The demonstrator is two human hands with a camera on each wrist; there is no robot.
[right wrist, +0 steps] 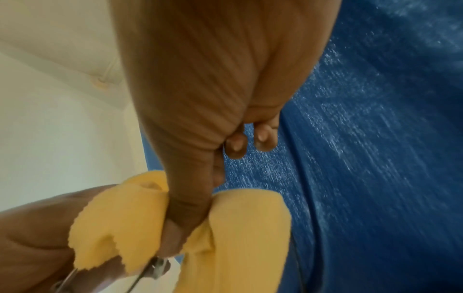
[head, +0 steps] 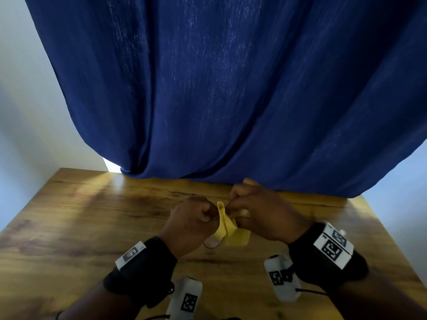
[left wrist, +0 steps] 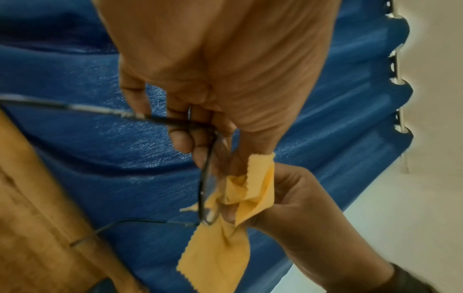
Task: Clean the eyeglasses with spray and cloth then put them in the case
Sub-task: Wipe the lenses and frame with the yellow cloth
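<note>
Both hands hover together over the wooden table (head: 92, 227). My left hand (head: 204, 215) pinches the thin dark-framed eyeglasses (left wrist: 204, 190) by the frame near one hinge, with both temples unfolded. My right hand (head: 240, 214) pinches the yellow cloth (head: 232, 234) around one lens, thumb (right wrist: 185, 222) pressed on the fabric. The cloth (left wrist: 218, 255) hangs down below the lens. In the right wrist view the cloth (right wrist: 250, 237) bunches round the thumb and a metal hinge of the eyeglasses (right wrist: 156, 266) shows beneath it. Neither spray nor case is in view.
A dark blue curtain (head: 231, 88) hangs right behind the hands and reaches the table's back edge. White walls stand at the left and right. The table's left edge (head: 27, 204) and right edge (head: 381, 239) are in view.
</note>
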